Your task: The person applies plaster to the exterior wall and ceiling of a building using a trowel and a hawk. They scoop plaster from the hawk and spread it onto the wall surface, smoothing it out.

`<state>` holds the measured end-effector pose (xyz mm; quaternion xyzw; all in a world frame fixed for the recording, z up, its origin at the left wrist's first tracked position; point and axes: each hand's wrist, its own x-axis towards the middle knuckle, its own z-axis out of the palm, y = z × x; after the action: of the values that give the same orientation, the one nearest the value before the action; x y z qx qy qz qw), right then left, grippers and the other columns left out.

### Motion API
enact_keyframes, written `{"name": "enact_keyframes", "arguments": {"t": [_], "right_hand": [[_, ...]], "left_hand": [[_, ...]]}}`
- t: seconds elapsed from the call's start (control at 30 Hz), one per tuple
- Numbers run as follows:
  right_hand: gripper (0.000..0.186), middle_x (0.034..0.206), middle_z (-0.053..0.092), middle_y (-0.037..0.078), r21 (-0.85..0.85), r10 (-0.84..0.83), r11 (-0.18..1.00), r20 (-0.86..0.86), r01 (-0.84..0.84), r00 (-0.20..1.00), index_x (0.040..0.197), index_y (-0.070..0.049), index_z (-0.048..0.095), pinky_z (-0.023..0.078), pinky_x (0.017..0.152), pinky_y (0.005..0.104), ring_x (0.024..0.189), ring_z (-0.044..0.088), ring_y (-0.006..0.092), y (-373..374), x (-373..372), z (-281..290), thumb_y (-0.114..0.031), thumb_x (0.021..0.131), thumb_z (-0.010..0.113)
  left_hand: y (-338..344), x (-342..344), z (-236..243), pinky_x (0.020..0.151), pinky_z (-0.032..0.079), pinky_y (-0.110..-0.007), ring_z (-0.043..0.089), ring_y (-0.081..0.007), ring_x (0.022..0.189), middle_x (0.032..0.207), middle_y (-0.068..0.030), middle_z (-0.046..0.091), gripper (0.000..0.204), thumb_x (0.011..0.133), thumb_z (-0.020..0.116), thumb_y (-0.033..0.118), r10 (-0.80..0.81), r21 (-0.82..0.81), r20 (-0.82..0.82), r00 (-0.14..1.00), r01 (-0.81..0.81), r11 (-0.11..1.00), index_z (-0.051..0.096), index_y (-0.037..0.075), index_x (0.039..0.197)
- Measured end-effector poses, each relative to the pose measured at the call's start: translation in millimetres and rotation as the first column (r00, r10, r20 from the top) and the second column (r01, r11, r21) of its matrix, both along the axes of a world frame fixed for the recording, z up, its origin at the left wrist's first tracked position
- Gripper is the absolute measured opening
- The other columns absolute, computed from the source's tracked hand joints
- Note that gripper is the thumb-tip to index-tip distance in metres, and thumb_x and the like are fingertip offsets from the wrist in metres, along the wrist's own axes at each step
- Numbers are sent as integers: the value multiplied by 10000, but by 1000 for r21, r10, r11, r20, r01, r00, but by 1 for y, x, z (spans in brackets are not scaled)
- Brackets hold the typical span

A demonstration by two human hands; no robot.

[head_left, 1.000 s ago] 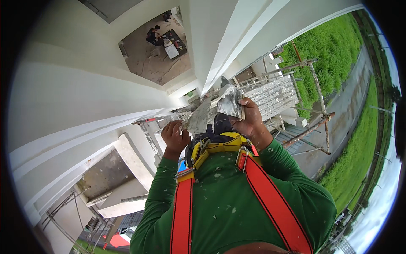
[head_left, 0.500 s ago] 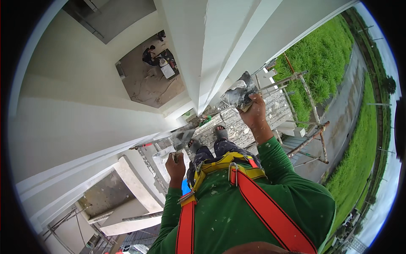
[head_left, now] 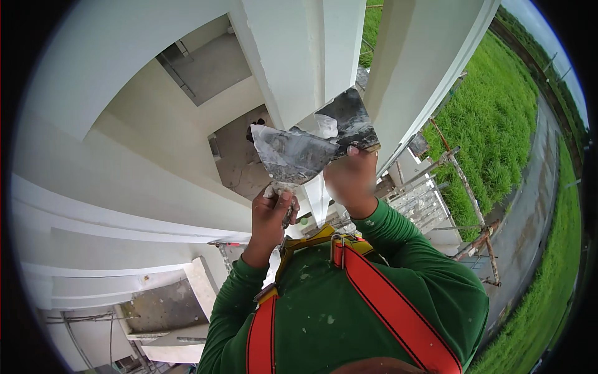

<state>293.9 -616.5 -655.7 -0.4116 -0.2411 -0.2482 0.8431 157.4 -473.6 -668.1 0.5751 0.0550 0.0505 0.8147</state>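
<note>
My left hand (head_left: pixel 273 210) is closed round the handle of a wide putty knife, its fingers smeared with white. The broad grey blade (head_left: pixel 293 154) of the putty knife has white smears and reaches up and away from that fist. Just right of it, my right hand (head_left: pixel 352 179) grips a flat dark board (head_left: pixel 356 118) by its near edge, thumb on top. A lump of white putty (head_left: pixel 326 126) sits on the board beside the blade. The blade's right end overlaps the board; whether they touch I cannot tell.
Pale wall faces (head_left: pixel 156 181) and a tall white column (head_left: pixel 289 62) stand ahead and to the left. Rusty scaffold pipes (head_left: pixel 464 181) rise on the right, over a splattered plank platform (head_left: pixel 423 202). Grass and a wet road (head_left: pixel 529 206) lie far below.
Both hands have risen and come together ahead of me, bringing the putty knife up beside the board. My view has tilted up, and my feet no longer show.
</note>
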Motion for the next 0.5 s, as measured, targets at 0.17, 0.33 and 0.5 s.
{"name": "enact_keyframes", "arguments": {"t": [0.17, 0.33, 0.5], "right_hand": [[80, 797, 630, 84, -714, 199, 696, 297, 79, 934, 848, 14, 579, 473, 648, 334, 708, 592, 233, -56, 12, -14, 18, 848, 500], [277, 933, 682, 102, 332, 668, 613, -702, -718, 246, 1089, 22, 624, 538, 806, 342, 828, 669, 245, -85, -6, -19, -50, 841, 524], [346, 1025, 690, 143, 609, 798, 374, -596, -700, -92, 1151, 22, 589, 547, 885, 409, 914, 693, 267, -100, -11, 28, -134, 846, 542]], "left_hand": [[-30, -6, -3, 530, 446, -265, 547, -132, 599, 782, -74, 613, 198, 991, 627, 213, 108, -181, 106, 988, -87, 980, 563, 33, 1042], [-21, 22, -14, 574, 491, -304, 626, -216, 642, 795, -116, 642, 166, 914, 682, 118, 470, 468, 360, 806, -592, 657, 589, 0, 983], [-7, 34, -31, 571, 531, -385, 656, -373, 676, 818, -194, 659, 170, 797, 662, 14, 207, 647, 738, 643, -760, 55, 584, -23, 943]]}}
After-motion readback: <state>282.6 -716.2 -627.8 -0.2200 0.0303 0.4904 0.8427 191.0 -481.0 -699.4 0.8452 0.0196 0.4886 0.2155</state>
